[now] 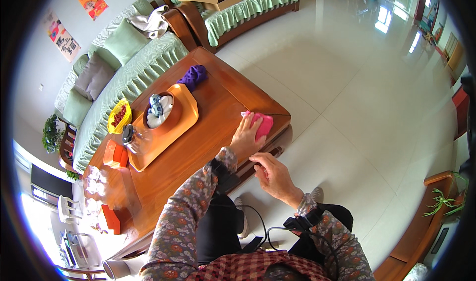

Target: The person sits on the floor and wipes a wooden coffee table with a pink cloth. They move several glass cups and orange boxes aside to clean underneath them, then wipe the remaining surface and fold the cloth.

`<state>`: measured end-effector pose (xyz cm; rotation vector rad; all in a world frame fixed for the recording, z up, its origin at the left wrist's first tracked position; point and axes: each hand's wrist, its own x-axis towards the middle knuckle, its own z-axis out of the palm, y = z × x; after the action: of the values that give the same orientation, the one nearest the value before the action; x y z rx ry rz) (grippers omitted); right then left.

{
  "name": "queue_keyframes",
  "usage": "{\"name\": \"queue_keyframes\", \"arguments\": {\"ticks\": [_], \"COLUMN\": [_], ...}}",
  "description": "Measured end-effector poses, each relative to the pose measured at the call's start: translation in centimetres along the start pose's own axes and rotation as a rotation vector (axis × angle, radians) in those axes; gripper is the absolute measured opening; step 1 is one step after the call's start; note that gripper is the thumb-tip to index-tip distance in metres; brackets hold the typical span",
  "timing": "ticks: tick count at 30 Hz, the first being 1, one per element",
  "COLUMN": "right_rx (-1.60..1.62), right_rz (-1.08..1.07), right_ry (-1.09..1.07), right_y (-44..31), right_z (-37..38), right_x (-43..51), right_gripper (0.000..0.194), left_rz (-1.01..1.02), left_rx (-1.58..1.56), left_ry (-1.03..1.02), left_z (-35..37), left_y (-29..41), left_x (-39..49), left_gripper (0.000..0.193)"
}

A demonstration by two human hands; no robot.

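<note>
My left hand (248, 135) presses a pink cloth (265, 126) onto the near right corner of the wooden coffee table (215, 132). Just off the table's edge, my right hand (274, 175) is raised with its fingers curved and apart, holding nothing. An orange tray (191, 108) on the table carries a round brown container (174, 111) with white and blue-patterned ceramic ware (156, 106) inside, and a glass pot with a black lid (128, 133). A purple cloth (193, 77) lies beyond the tray.
A yellow basket of red fruit (119, 116), an orange-red box (115, 154) and several clear glasses (93, 184) stand on the table's left part. Beyond it is a sofa with green covers (137, 69). A wooden bench (412, 229) stands at the lower right.
</note>
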<state>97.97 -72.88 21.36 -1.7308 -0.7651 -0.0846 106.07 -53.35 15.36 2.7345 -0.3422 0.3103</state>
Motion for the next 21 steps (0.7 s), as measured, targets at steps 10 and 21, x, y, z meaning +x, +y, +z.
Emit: {"name": "queue_keyframes", "arguments": {"ticks": [10,21], "right_rx": [-0.073,-0.082], "right_rz": [-0.038,-0.089], "right_ry": [0.000,-0.042], "right_y": [-1.2,0.1], "right_z": [-1.7,-0.8], "right_x": [-1.3,-0.7], "right_gripper": [0.025,0.032], "left_rz": [-0.246,-0.303], "left_rx": [0.066,0.128], "left_ry": [0.041,0.073], "left_z": [-1.9,3.2], "left_y": [-4.2,-6.6], "left_x": [-0.8,12.7], "left_gripper": [0.071,0.077]}}
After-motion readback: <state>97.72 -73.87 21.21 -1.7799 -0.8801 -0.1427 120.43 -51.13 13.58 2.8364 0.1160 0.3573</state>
